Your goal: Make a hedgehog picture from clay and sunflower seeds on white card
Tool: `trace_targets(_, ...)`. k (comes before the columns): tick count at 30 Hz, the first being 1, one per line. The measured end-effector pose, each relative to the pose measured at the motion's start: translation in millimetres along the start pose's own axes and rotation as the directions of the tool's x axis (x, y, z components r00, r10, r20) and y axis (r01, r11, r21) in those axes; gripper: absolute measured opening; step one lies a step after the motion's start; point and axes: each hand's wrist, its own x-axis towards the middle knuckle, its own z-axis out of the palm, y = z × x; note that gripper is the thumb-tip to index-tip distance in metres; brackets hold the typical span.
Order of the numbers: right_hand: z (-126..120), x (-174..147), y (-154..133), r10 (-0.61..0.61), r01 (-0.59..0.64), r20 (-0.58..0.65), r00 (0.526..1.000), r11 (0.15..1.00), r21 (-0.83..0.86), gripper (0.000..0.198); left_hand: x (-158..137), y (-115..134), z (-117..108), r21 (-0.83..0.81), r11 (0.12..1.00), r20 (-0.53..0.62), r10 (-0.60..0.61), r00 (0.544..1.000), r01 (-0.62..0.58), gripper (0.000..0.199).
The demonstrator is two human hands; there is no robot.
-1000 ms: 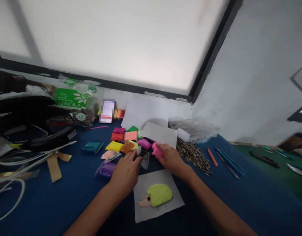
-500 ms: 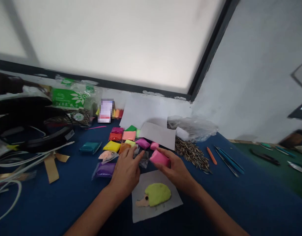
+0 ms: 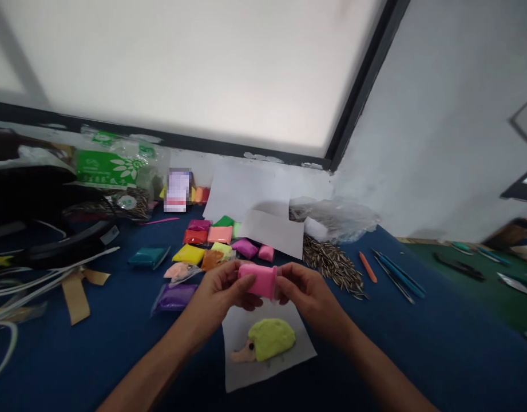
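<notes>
A packet of pink modelling clay (image 3: 260,280) is held up between both hands, above the paper. My left hand (image 3: 226,289) is closed round its left side, thumb on the front. At its right end, the fingertips of my right hand (image 3: 304,292) pinch the wrapper edge. Below lies a white sheet of paper (image 3: 241,380) bearing a flat clay hedgehog (image 3: 272,339) with a yellow-green body, a peach snout and a black eye. Behind my left hand are several clay packets, among them a purple one (image 3: 175,297), a yellow one (image 3: 189,254) and an orange one (image 3: 214,258).
Striped sunflower seeds (image 3: 332,266) spill from a clear bag at the right, beside an orange stick (image 3: 368,267) and blue tweezers (image 3: 400,274). White cables (image 3: 52,266) and a green-white seed bag (image 3: 106,170) are at the left. A phone (image 3: 178,190) leans near the wall.
My left hand has come off the packets and taken hold of the pink clay packet. My right hand has shifted to its right end. The packet has moved left, over the paper.
</notes>
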Motion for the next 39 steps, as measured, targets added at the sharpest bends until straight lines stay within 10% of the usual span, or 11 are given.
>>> trace_targets(9, 1.2, -7.6, -4.2, -0.05, 0.028, -0.124, 0.991, 0.984, -0.174, 0.027, -5.9, 4.6, 1.6, -0.063, 0.996, 0.058, -0.054, 0.997, 0.058, 0.05)
trace_targets(19, 6.9, -7.0, -7.6, 0.022, -0.022, -0.009, 1.0, 0.997, 0.069, 0.034, -7.7, 6.1, 2.5, -0.031, 1.0, -0.039, -0.007, 0.999, 0.006, 0.037)
trace_targets(39, 13.3, -11.6, -6.8, 0.056, -0.054, 0.015, 0.998, 0.994, -0.098, 0.008, -9.3, 7.4, 2.9, 0.185, 0.982, -0.081, 0.046, 0.996, -0.03, 0.04)
